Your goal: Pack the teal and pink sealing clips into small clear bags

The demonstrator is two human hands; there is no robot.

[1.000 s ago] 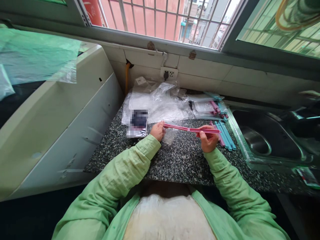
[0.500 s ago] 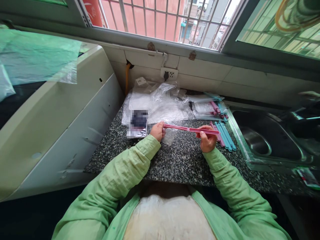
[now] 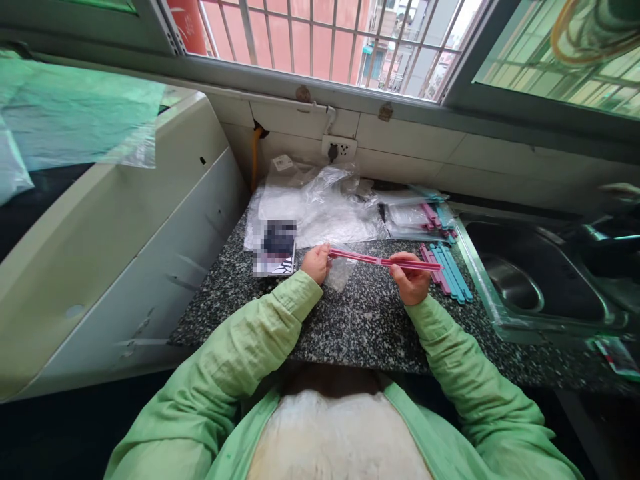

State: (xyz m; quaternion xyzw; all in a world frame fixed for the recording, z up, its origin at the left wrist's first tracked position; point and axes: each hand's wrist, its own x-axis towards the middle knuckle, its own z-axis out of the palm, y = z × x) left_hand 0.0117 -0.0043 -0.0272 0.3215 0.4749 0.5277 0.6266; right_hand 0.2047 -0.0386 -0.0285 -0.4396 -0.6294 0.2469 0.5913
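Single view, worn on the head, looking forward and steeply down over green sleeves onto the speckled bench (image 3: 360,327). Close to both hands at centre frame, wide-angled, bending the window (image 3: 320,40) along the top edge, with the sink (image 3: 540,280) at right and a white appliance (image 3: 115,253) at left.

The pink strip (image 3: 385,261) looks like matt plastic; beneath it the counter (image 3: 360,320) is speckled polished stone; right of it, a glossy metal sink (image 3: 530,280).
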